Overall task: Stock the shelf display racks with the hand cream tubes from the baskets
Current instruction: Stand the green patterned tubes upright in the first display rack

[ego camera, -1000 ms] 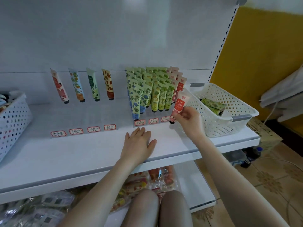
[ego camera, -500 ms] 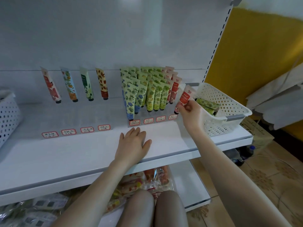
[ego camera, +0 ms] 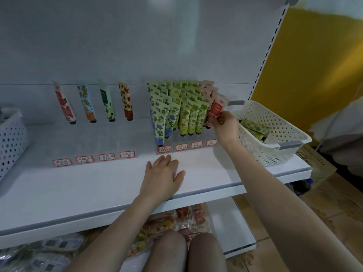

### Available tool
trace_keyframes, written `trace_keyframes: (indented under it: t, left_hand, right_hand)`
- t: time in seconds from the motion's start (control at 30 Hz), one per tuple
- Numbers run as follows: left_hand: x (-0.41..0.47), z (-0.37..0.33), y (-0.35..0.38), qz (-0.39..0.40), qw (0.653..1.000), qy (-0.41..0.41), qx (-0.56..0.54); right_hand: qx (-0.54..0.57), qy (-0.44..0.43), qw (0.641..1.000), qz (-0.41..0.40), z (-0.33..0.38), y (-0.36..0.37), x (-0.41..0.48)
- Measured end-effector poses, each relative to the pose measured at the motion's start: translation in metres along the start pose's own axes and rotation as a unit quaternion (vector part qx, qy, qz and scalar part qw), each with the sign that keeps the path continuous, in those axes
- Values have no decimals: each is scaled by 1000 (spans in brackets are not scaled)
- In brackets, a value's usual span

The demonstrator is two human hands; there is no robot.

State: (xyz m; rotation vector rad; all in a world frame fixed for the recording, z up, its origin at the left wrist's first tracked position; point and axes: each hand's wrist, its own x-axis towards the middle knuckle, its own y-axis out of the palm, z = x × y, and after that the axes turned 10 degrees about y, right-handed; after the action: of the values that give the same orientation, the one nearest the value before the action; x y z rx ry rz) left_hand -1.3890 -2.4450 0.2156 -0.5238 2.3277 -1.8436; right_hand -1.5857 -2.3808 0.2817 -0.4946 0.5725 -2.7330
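Evidently the step in hand is seating one tube: the right hand (ego camera: 224, 124) pinches a red hand cream tube (ego camera: 216, 108) between thumb and fingertips. It holds the tube, cap down and leaning, at the right-hand column of the fuller display rack (ego camera: 188, 146), against the pink and red tubes (ego camera: 208, 89) already standing there. Whether its cap has reached the slot I cannot tell, since the hand covers the tube's lower end. The left hand (ego camera: 163, 177) lies flat, fingers straight and holding nothing, on the white shelf (ego camera: 88, 185) just in front of that rack. Just right of the rack sits a white basket (ego camera: 279, 122) with a few green tubes (ego camera: 255, 128) lying in its bottom. Left of the rack stands a second rack (ego camera: 94, 157) carrying only four single tubes, and farther left again is the edge of another basket (ego camera: 11, 138). The next move, I judge, calls for easing the red tube down into line with its neighbours without tipping them and letting go — then reaching right into the basket and matching the green tubes to a green column.
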Motion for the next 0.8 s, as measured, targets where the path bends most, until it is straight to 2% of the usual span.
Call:
trace_keyframes:
  t: [0.17, 0.8]
  left_hand:
    - [0, 0, 1, -8, 1000, 4, -3]
    - [2, 2, 2, -8, 1000, 3, -9]
  right_hand:
    - [2, -1, 1000, 26, -3, 6, 4]
    - [0, 0, 1000, 28, -20, 9, 3]
